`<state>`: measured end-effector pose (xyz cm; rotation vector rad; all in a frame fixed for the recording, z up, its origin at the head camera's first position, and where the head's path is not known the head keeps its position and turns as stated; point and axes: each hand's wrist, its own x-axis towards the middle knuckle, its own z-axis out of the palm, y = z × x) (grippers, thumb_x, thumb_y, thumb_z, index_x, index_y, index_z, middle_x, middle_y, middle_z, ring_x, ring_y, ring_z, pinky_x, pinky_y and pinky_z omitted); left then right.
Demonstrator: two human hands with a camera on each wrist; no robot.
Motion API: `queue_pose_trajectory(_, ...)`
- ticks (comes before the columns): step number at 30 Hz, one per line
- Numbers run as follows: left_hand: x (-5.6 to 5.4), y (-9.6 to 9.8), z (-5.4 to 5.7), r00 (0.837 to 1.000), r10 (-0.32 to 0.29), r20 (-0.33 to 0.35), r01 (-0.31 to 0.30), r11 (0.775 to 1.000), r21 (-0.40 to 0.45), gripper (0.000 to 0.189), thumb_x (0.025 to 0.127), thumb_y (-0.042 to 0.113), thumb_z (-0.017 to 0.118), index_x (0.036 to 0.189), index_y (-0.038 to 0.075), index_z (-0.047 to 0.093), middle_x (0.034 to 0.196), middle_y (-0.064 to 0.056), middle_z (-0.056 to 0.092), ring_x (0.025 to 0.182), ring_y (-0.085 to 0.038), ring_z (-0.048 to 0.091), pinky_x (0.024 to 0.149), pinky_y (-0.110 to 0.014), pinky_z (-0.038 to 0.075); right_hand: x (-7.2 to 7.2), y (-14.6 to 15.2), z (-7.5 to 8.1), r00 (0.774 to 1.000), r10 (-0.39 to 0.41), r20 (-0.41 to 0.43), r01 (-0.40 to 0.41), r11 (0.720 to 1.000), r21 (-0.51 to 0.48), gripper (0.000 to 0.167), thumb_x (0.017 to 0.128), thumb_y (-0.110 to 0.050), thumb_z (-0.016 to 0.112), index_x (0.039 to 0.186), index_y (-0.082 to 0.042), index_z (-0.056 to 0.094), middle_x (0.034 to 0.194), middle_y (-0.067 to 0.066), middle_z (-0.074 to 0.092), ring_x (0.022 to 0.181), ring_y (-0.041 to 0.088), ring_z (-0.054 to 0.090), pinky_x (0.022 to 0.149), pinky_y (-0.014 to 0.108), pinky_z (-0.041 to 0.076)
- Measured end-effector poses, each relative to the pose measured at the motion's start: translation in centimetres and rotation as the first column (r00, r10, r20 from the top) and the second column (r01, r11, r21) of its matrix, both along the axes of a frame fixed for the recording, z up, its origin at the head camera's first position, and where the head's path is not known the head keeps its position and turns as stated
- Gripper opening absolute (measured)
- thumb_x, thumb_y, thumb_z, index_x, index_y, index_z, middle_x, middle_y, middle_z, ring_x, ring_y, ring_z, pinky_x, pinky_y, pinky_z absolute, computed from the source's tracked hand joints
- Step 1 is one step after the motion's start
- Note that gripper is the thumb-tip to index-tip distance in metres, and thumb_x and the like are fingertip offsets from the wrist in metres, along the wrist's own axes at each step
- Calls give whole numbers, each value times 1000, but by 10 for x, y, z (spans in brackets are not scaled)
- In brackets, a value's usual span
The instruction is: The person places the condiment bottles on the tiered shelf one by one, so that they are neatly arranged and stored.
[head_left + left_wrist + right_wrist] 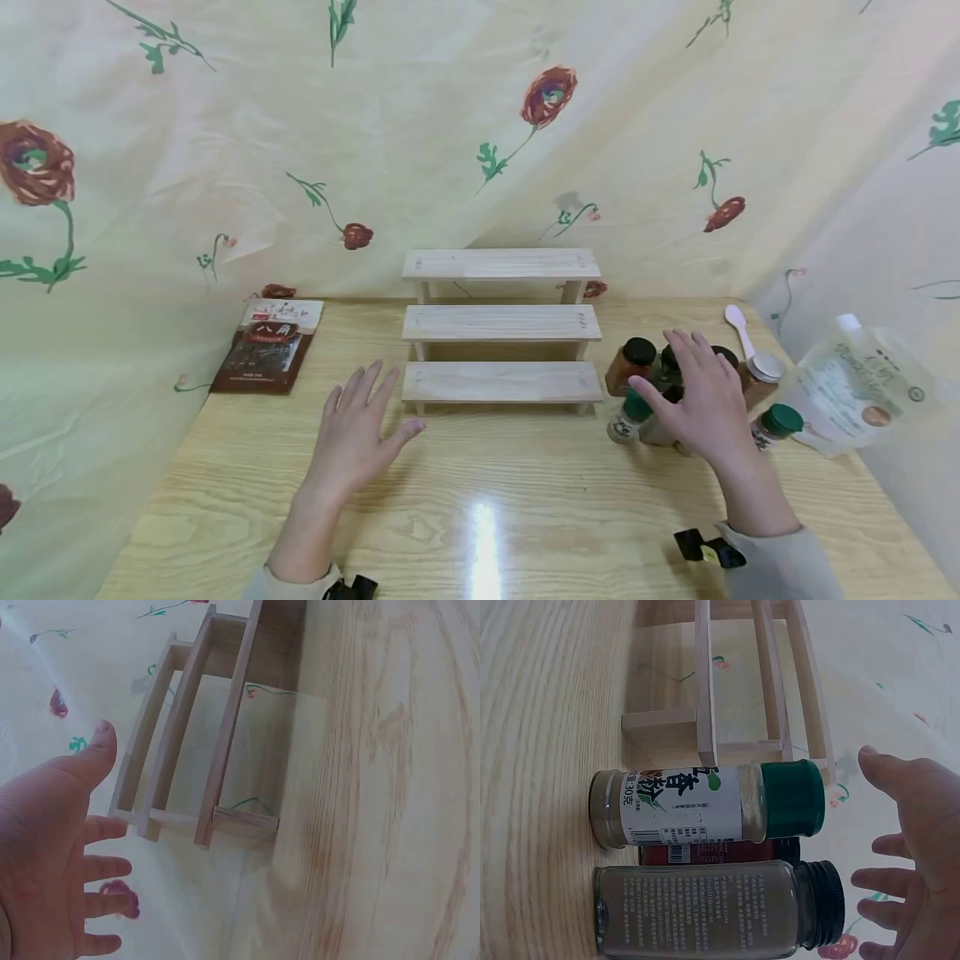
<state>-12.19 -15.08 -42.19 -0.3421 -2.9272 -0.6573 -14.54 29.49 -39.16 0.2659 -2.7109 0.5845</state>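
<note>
A three-tier wooden rack [502, 382] stands at the back middle of the table. My left hand [351, 442] hovers left of its lowest step, fingers spread and holding nothing. Over a cluster of spice jars right of the rack is my right hand [701, 408], fingers spread, partly hiding them. In the right wrist view, a green-capped spice jar [682, 806] with a white label stands beside a black-capped glass jar [705, 911] of brownish powder. The right hand's fingers are above the lids with a gap. Another green-capped jar [780, 421] is near the right wrist.
A brown and white spice packet [262, 350] lies at the back left. On the right, a clear spouted pouch [855, 387] leans near the wall, with a pink spoon [740, 329] behind the jars. Floral cloth [450, 125] hangs behind the wooden table [420, 517].
</note>
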Motion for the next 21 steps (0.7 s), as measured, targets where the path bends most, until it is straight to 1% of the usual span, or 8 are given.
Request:
queue_pose_trajectory(2,-2,0,-2,1000,-6,-9,6,1000,16,83,96,57,62,157,8,35,165,-17,21,150,-43,17,121,-67,11,-2,1,0,1000,10,-8,-10,1000,-10,81,94,-46,71,153,-2,38,150,30,41,143,50,30,113,74,21)
queue_pose_trajectory(4,-4,1,-4,1000,-12,-22,13,999,49,79,98,52,61,156,6,36,163,-19,26,149,-43,22,121,-66,16,-5,2,0,999,30,-30,-30,999,-17,77,93,-43,73,150,-1,42,146,30,46,135,52,39,106,74,30)
queue_pose_trajectory(7,-7,2,-9,1000,-13,-20,16,988,156,70,102,42,60,154,2,38,158,-22,34,143,-43,34,119,-64,27,-10,4,0,997,55,-52,-56,998,-30,72,93,-38,75,146,1,46,140,31,50,124,53,47,96,72,40)
queue_pose_trajectory(9,-10,4,-12,1000,6,6,-8,968,251,65,104,39,58,153,1,39,155,-21,40,140,-43,40,117,-62,32,-13,5,1,996,68,-50,-70,997,-38,69,94,-36,74,145,2,48,139,32,51,121,53,49,93,71,43)
queue_pose_trajectory(12,-15,5,-20,996,46,73,-71,915,398,59,105,36,56,151,0,43,149,-21,48,133,-42,48,111,-59,42,-19,8,4,996,79,-29,-81,996,-47,67,95,-34,74,144,3,48,139,33,51,124,53,48,95,72,43)
queue_pose_trajectory(15,-19,5,-29,988,80,134,-139,842,521,53,106,31,55,146,-2,48,138,-20,57,126,-39,55,106,-54,49,-26,10,6,994,104,-8,-105,993,-46,66,94,-33,74,143,4,49,137,32,53,124,52,48,96,72,42)
queue_pose_trajectory(18,-22,6,-36,974,107,202,-210,768,605,47,106,28,55,142,-3,53,128,-18,63,118,-34,61,102,-49,53,-33,14,7,989,144,13,-144,989,-44,64,93,-29,76,142,4,50,135,31,55,124,51,50,97,71,43)
queue_pose_trajectory(21,-25,7,-41,954,120,273,-277,694,664,44,106,27,55,139,-2,55,121,-15,64,112,-32,65,99,-45,55,-41,16,6,982,183,36,-181,982,-51,61,93,-27,76,140,5,52,133,31,57,123,51,51,97,70,43)
